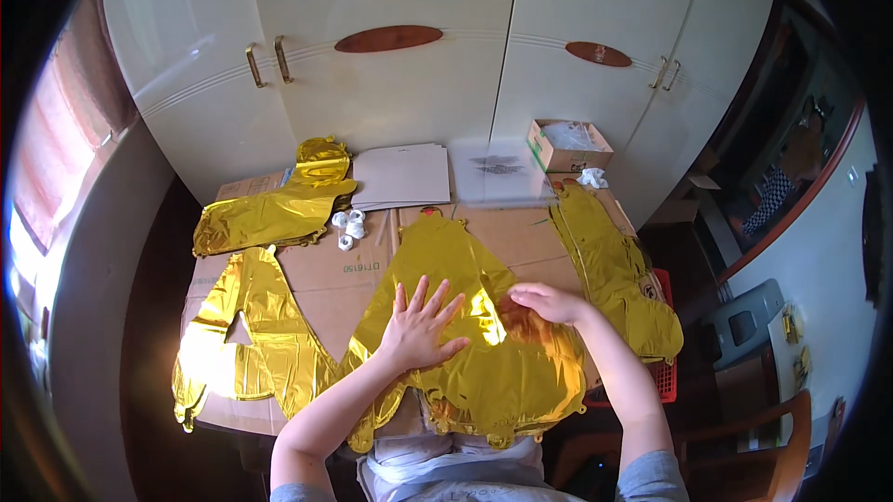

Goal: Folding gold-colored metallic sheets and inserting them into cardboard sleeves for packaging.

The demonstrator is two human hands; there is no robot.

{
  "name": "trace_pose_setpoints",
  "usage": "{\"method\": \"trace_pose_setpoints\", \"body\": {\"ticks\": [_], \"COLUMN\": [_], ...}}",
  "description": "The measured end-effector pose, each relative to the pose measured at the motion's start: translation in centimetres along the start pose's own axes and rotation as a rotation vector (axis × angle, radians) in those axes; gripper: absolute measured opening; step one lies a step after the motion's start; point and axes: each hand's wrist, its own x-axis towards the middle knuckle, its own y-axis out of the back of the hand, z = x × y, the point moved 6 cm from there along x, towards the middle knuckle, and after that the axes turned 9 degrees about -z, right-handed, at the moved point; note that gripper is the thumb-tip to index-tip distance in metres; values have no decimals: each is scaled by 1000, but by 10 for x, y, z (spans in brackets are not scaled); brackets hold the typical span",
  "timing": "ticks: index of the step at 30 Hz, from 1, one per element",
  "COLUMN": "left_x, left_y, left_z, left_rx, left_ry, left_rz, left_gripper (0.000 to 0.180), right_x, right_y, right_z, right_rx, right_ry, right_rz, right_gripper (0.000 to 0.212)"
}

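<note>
A flat, uninflated gold foil balloon (437, 255) lies across the front middle of the cardboard-covered table, its lower edge hanging toward my lap. My left hand (419, 330) rests palm down on it with the fingers spread. On the balloon's right part is my right hand (551, 302), turned on its side, fingers stretched out to the left; nothing shows in it. Bright creases run through the foil between the two hands. To the left, an A-shaped gold foil balloon (265, 302) lies flat, meeting the middle one near my left forearm.
More gold foil lies in a pile (251, 223) at back left and as a long piece (605, 265) at right. White rolls (348, 226), cardboard sheets (400, 176), clear plastic (498, 176) and an open box (567, 160) stand behind. A red crate (666, 376) sits right, below table level.
</note>
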Motion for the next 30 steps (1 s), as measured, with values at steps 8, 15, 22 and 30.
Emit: {"method": "trace_pose_setpoints", "body": {"ticks": [8, 15, 22, 30], "left_x": [0, 1, 3, 3], "left_y": [-1, 4, -1, 0], "left_z": [-2, 0, 0, -1], "left_rx": [-18, 35, 23, -21], "left_ry": [11, 22, -14, -6], "left_rz": [-10, -97, -34, -50], "left_gripper": [87, 87, 89, 94], "right_x": [-16, -9, 2, 25], "right_y": [-29, -45, -38, -25], "right_z": [-33, -25, -16, -27], "right_rx": [-759, -866, -940, -1080], "right_ry": [378, 493, 309, 121], "right_rz": [117, 184, 65, -115], "right_gripper": [28, 39, 62, 106]}}
